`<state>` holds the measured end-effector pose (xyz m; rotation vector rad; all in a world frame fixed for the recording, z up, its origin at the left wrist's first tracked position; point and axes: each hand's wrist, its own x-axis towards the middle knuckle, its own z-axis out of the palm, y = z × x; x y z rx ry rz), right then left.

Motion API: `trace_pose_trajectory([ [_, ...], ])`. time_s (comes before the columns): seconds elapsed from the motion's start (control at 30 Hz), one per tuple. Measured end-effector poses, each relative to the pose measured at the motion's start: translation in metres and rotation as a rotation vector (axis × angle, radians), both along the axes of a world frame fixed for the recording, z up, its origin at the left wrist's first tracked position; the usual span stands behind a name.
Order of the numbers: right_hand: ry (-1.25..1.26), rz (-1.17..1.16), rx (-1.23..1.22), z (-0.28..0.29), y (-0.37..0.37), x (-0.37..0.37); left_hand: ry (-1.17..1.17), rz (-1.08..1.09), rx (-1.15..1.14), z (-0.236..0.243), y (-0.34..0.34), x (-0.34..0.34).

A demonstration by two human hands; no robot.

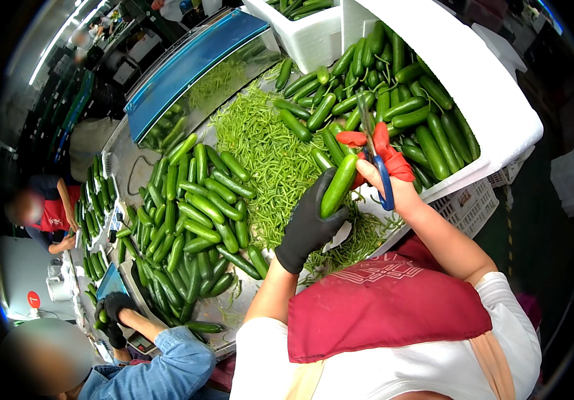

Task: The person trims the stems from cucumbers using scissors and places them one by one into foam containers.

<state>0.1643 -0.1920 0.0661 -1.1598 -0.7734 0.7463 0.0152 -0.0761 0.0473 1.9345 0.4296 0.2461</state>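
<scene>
My left hand (304, 230), in a black glove, is wrapped round a green cucumber (339, 187) that it holds tilted over the table. A pair of scissors (386, 181) with blue handles is in my right hand (396, 167), which has red coverings on some fingers. The scissor blades point away from me, beyond the cucumber's upper end. My right thumb is close to that end; whether it touches I cannot tell. Under and beyond my hands lies a broad heap of thin green pieces (260, 137), like cut stems.
To the right, a tipped white foam box (517, 123) spills cucumbers onto the table. Another foam box (300, 43) stands behind. A large cucumber pile (200, 213) lies left, near a blue-topped clear panel (197, 73). A co-worker in denim (160, 367) handles cucumbers at lower left; another person (54, 210) stands beyond.
</scene>
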Motion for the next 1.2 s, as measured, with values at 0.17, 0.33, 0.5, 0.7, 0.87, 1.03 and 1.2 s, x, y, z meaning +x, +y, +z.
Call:
trace_pose_trajectory([
  [0.17,0.07,0.237,-0.089,0.002,0.013,0.004,-0.035,0.006,0.003,-0.009,0.003,-0.007],
  [0.33,-0.156,0.331,-0.312,0.024,0.05,0.013,0.032,-0.028,-0.647,-0.016,0.008,-0.021],
  [0.5,-0.372,0.024,-0.131,0.075,0.132,0.041,-0.034,0.274,-1.069,-0.016,0.01,-0.06],
  [0.7,-0.348,-0.434,0.37,0.063,0.194,0.125,-0.643,0.24,-1.369,-0.032,0.033,-0.059],
  [0.87,-0.097,0.181,-0.028,-0.02,0.121,0.03,-0.839,0.279,-1.279,-0.014,0.052,-0.044],
  [1.03,0.049,0.373,-0.131,-0.026,0.055,-0.006,-0.878,0.141,-1.613,-0.017,0.058,-0.039],
  [1.2,0.168,0.543,-0.289,-0.013,0.018,0.001,-0.738,0.103,-1.747,-0.028,0.049,-0.038],
])
